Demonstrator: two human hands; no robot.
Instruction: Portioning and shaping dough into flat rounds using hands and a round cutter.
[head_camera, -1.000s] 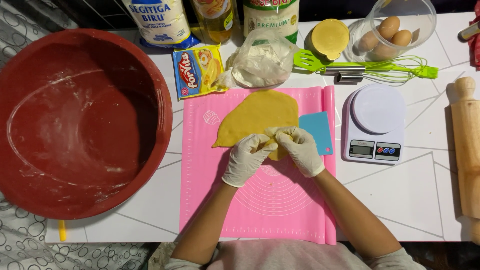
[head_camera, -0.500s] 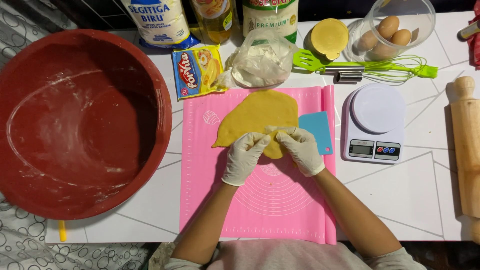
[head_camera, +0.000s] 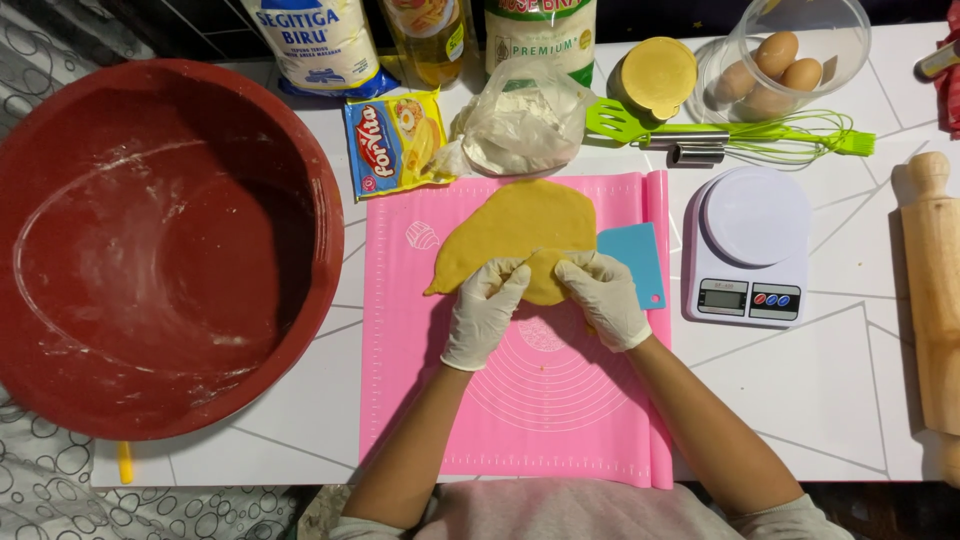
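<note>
Together, hands (head_camera: 545, 305) folding yellow dough (head_camera: 520, 235), pink mat (head_camera: 560, 400)

Both hands rest on the near edge of the dough (head_camera: 520, 235), the left hand (head_camera: 487, 310) just beside the right hand (head_camera: 603, 297). The dough lies on the mat (head_camera: 520, 400), which lies on the desk (head_camera: 830, 400). A scraper (head_camera: 634, 258) touches the right hand's far side, on the mat. Right of the hands stands the scale (head_camera: 750, 245), and well beyond it the rolling pin (head_camera: 933, 290). Left of the hands sits the bowl (head_camera: 150, 250). Behind the dough lie a packet (head_camera: 398, 142), a bag (head_camera: 520, 120), a spatula (head_camera: 625, 120), a whisk (head_camera: 780, 135) and a tub (head_camera: 790, 50) with eggs (head_camera: 785, 62) in it.
</note>
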